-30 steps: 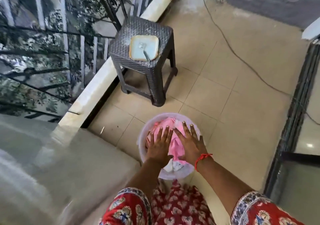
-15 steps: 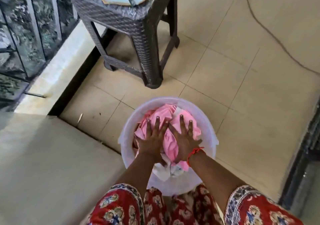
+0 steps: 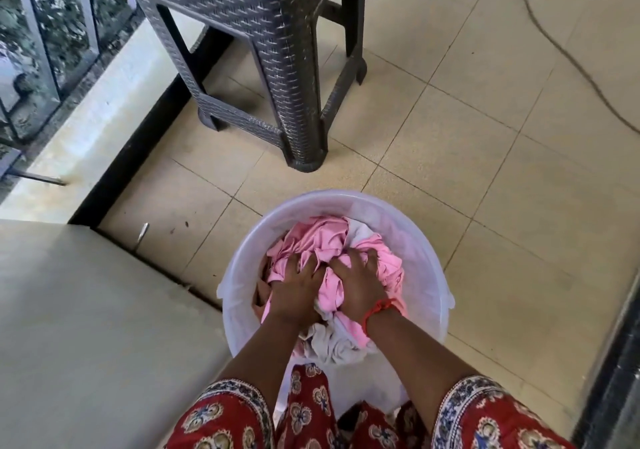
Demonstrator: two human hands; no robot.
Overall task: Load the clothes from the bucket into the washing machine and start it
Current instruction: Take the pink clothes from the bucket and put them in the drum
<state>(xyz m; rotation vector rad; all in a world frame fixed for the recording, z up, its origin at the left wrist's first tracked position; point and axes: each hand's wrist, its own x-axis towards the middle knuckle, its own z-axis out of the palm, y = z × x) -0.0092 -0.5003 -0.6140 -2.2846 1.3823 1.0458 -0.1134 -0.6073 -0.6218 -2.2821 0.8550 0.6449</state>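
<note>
A white translucent bucket [image 3: 426,251] stands on the tiled floor in front of me. It holds a heap of pink clothes [image 3: 322,237] with some white cloth [image 3: 332,344] at the near side. Both hands are down in the heap. My left hand [image 3: 298,286] has its fingers curled into the pink fabric. My right hand [image 3: 360,282], with a red thread at the wrist, grips the fabric right beside it. The washing machine is not clearly identifiable in view.
A dark woven plastic stool [image 3: 273,50] stands just beyond the bucket. A pale flat surface [image 3: 90,327] fills the lower left. A low ledge with a railing [image 3: 45,40] runs along the left. A thin cable [image 3: 561,43] lies on the floor at the upper right. A dark door frame [image 3: 620,362] is at the right.
My head has come down closer to the bucket. Both hands went from lying flat with spread fingers on the clothes to curling their fingers into the pink fabric.
</note>
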